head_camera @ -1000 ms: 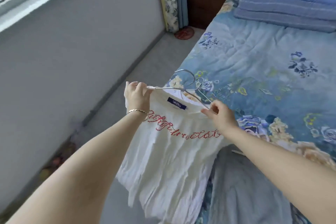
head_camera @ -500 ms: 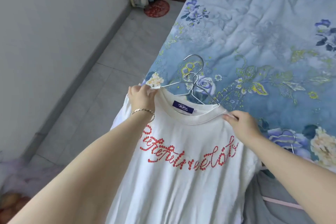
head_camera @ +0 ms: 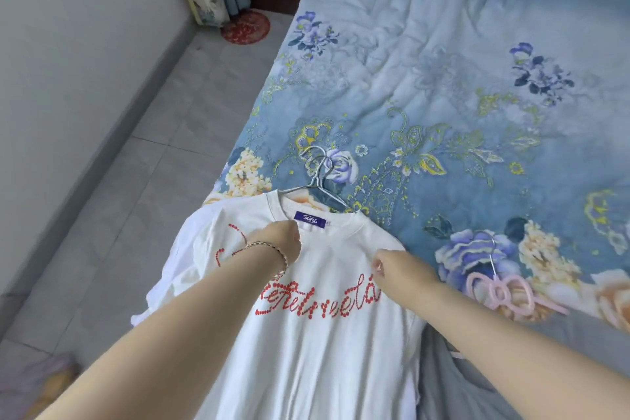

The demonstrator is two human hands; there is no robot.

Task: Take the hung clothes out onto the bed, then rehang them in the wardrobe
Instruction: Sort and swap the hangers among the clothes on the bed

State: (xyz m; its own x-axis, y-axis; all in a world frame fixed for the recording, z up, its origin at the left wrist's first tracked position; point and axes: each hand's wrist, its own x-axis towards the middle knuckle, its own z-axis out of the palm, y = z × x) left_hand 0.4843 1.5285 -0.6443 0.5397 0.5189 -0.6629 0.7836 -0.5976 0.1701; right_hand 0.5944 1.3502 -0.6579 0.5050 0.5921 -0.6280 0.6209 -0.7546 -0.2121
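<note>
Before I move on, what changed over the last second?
The T-shirt, held up by its shoulders a second ago, now lies on the bed. The left hand and right hand moved inward from the shoulders and now pinch the cloth below the collar. The metal hangers stay in its neck.

The white T-shirt (head_camera: 306,351) runs off the bottom edge, and the left forearm (head_camera: 204,300) covers part of its red lettering (head_camera: 317,303). The wire hanger (head_camera: 317,181) disappears inside the collar. At lower left a blurred purple heap (head_camera: 30,382) is unidentifiable. The grey garment (head_camera: 477,385) is cropped at lower right.
</note>
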